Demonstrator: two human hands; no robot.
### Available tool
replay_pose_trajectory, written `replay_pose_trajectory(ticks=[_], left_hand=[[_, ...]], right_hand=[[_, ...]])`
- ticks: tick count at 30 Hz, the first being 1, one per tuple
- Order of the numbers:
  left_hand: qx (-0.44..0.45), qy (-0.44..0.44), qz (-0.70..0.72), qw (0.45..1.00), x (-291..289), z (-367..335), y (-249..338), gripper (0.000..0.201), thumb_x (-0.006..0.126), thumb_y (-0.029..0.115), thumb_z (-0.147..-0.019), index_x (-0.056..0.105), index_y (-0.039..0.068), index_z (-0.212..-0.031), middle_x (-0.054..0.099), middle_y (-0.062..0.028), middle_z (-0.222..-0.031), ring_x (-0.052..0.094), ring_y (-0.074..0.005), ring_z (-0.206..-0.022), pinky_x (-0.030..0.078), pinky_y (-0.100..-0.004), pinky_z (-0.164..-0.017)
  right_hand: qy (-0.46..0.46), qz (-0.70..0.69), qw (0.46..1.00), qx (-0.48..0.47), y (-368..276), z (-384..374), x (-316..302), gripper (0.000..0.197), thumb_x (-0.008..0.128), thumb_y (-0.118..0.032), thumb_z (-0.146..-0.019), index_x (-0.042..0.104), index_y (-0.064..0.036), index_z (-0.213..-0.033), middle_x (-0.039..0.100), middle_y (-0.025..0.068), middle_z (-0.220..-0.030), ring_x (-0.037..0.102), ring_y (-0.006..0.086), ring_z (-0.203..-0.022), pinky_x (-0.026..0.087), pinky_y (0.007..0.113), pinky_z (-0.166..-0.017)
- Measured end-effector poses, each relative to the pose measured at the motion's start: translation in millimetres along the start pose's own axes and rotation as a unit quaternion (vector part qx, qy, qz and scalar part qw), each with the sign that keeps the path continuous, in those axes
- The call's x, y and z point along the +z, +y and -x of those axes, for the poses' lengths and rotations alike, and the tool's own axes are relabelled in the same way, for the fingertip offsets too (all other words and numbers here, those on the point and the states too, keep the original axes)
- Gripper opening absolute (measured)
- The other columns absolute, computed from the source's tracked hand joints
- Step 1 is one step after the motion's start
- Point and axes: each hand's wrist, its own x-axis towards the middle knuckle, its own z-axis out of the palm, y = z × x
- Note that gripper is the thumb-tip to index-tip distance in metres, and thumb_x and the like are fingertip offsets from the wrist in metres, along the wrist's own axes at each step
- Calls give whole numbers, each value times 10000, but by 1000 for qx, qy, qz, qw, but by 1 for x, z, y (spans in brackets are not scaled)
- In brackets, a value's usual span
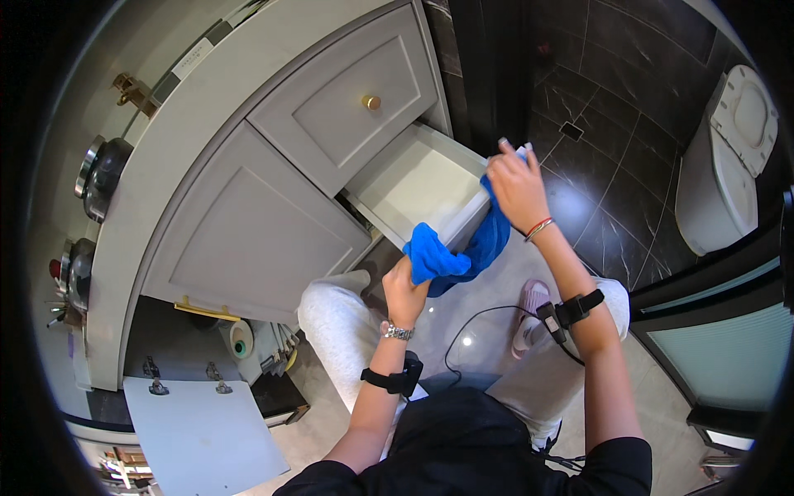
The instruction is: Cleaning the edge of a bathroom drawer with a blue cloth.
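Note:
A blue cloth (pixel 429 255) hangs between my hands, along the front of a pulled-out drawer (pixel 430 186). My left hand (pixel 404 295) is closed on one end of it, near the drawer's left front corner, and a bunch of cloth sticks up above the fist. At the drawer's right front corner my right hand (pixel 518 188) grips the other end, its fingers bent over the cloth. Between the hands the cloth sags in a darker fold. The drawer's pale inside bottom is in sight.
Above the drawer is a closed grey drawer front with a gold knob (pixel 371 102). An open cabinet door (pixel 203 430) hangs at lower left. A toilet (pixel 728 165) stands at the right beyond a dark door frame. A black cable (pixel 471 322) runs between my knees.

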Motion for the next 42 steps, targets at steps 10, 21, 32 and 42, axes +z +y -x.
replay_pose_trajectory(ticks=[10,21,32,42], left_hand=[[9,2,-16,1000,0,2,1,258,721,36,-673,593,-3,-895,611,-212,-781,591,-423,-735,477,-447,-619],[-2,0,10,1000,2,-1,1,244,733,43,-659,561,4,-828,596,-213,-758,580,-425,-726,466,-454,-609],[-28,-18,-5,999,-1,3,-1,286,746,57,-675,625,3,-928,636,-206,-827,620,-402,-789,497,-411,-670],[-14,-24,6,1000,0,-1,0,277,728,116,-703,579,18,-915,623,-200,-834,603,-407,-782,482,-456,-646]], right_hand=[[39,-130,976,-168,-81,16,3,221,617,-317,-849,574,-100,-864,550,71,-816,584,252,-844,430,415,-922],[4,-3,998,67,26,-19,-5,208,522,-245,-923,640,-75,-910,643,101,-1017,575,238,-1102,224,500,-1116],[-2,-195,966,-170,-86,9,-1,159,598,-224,-822,573,-70,-792,556,87,-780,582,272,-766,444,394,-729],[-27,-131,991,-20,1,-19,-2,278,586,-319,-866,579,-49,-801,579,172,-806,562,344,-881,418,430,-880]])
